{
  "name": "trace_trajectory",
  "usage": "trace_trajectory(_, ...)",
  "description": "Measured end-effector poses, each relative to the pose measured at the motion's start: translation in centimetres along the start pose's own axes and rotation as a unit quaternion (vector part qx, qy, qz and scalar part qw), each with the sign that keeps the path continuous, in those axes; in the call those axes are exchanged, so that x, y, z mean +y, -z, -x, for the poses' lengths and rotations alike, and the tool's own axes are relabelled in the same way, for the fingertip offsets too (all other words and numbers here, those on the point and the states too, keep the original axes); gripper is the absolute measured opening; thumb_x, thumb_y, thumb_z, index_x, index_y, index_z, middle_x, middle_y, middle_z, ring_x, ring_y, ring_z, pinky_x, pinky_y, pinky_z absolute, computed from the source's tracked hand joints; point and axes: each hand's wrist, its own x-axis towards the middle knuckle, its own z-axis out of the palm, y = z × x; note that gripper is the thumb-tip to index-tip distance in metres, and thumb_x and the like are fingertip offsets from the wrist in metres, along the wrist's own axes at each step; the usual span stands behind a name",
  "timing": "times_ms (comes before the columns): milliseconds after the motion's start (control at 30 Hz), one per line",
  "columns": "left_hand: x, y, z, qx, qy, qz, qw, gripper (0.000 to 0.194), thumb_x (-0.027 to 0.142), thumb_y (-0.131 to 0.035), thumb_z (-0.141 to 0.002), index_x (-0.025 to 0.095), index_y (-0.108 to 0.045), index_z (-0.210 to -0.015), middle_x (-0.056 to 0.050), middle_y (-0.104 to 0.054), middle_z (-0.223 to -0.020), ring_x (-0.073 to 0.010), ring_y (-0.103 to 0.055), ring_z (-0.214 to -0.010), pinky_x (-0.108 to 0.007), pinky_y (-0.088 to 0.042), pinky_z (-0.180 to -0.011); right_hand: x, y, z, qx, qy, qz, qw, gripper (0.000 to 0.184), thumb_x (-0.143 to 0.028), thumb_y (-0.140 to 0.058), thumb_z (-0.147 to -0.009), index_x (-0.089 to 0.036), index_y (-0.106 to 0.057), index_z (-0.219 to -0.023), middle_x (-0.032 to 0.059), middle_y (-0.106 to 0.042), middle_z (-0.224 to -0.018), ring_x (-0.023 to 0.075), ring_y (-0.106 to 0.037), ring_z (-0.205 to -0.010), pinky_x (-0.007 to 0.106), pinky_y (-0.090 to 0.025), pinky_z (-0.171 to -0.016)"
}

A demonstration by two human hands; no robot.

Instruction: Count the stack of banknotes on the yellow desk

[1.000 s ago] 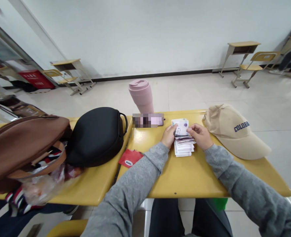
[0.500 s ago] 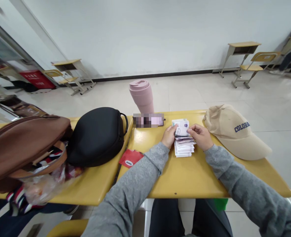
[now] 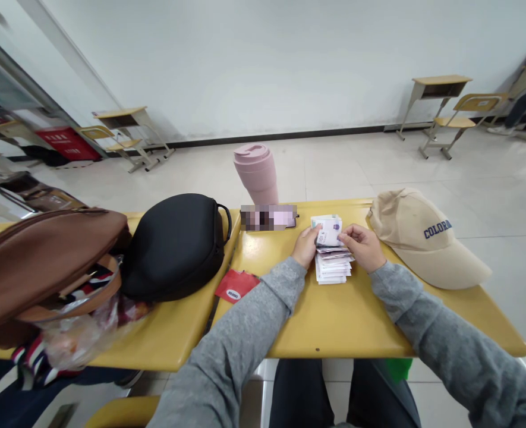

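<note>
Head view: the left grip [image 3: 306, 245] and right grip [image 3: 364, 246] pinched opposite sides of a flat printed sheet [image 3: 328, 233] at the smooth yellow table [image 3: 352, 327]; adjoining its near edge, thin paper slips [image 3: 333, 270] formed an uneven, stepped stack.

Left hand [image 3: 306, 245] and right hand [image 3: 363, 246] grip printed papers [image 3: 329, 230] at a yellow desk [image 3: 334, 321].

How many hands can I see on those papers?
2: the left hand is at the left edge of the papers, thumb on top, and the right hand has its fingertips at the right edge. No other hands show there.
</note>
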Motion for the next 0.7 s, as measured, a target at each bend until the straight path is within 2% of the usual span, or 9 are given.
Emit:
trace_trajectory(300, 0.0, 0.0, 0.0, -0.006, 0.001, -0.008, 1.0, 0.038, 0.046, -0.071, -0.064, 0.013, -0.065, -0.081, -0.005, -0.07, -0.076, -0.0198, -0.064, -0.077, -0.032, -0.045, -0.077, -0.4, -0.1, 0.2, -0.018, 0.004, -0.012, 1.0, 0.025, -0.039, -0.065, -0.074, -0.018, -0.054, -0.068, -0.0049, -0.047, -0.052, 0.0082, -0.037, -0.045, 0.024, -0.029, -0.045)
trace_trajectory(400, 0.0, 0.0, 0.0, -0.014, 0.004, 0.0, 1.0, 0.038, 0.045, -0.072, -0.063, 0.013, -0.065, -0.082, -0.006, -0.07, -0.076, -0.0195, -0.064, -0.075, -0.032, -0.046, -0.077, -0.4, 0.0, 0.2, -0.026, -0.002, -0.007, 1.0, 0.029, -0.045, -0.062, -0.076, -0.018, -0.054, -0.066, -0.0044, -0.047, -0.05, 0.0085, -0.037, -0.044, 0.024, -0.029, -0.044)
trace_trajectory(500, -0.2, 0.0, -0.2, -0.019, 0.005, 0.01, 1.0, 0.039, 0.045, -0.074, -0.061, 0.013, -0.064, -0.081, -0.005, -0.069, -0.075, -0.0184, -0.064, -0.073, -0.032, -0.046, -0.077, -0.3, 0.1, 0.1, -0.027, -0.011, 0.013, 0.999, 0.035, -0.05, -0.055, -0.08, -0.018, -0.055, -0.065, -0.0018, -0.053, -0.053, 0.0085, -0.037, -0.043, 0.024, -0.03, -0.043)
trace_trajectory(567, -0.4, 0.1, -0.4, -0.022, 0.007, 0.013, 1.0, 0.039, 0.044, -0.075, -0.06, 0.013, -0.064, -0.081, -0.005, -0.069, -0.075, -0.0177, -0.063, -0.072, -0.032, -0.046, -0.078, -0.1, 0.2, 0.0, -0.011, -0.01, 0.034, 0.999, 0.036, -0.051, -0.057, -0.079, -0.018, -0.054, -0.064, -0.0007, -0.056, -0.054, 0.0088, -0.04, -0.044, 0.024, -0.032, -0.044)
trace_trajectory(700, -0.8, 0.3, -0.7, -0.031, 0.015, 0.014, 0.999, 0.04, 0.04, -0.076, -0.06, 0.012, -0.065, -0.086, -0.006, -0.069, -0.077, -0.0182, -0.063, -0.075, -0.033, -0.045, -0.079, 0.6, 0.3, -0.5, 0.046, -0.012, 0.086, 0.995, 0.036, -0.05, -0.064, -0.073, -0.019, -0.051, -0.062, -0.0026, -0.051, -0.05, 0.0099, -0.042, -0.047, 0.024, -0.033, -0.046)
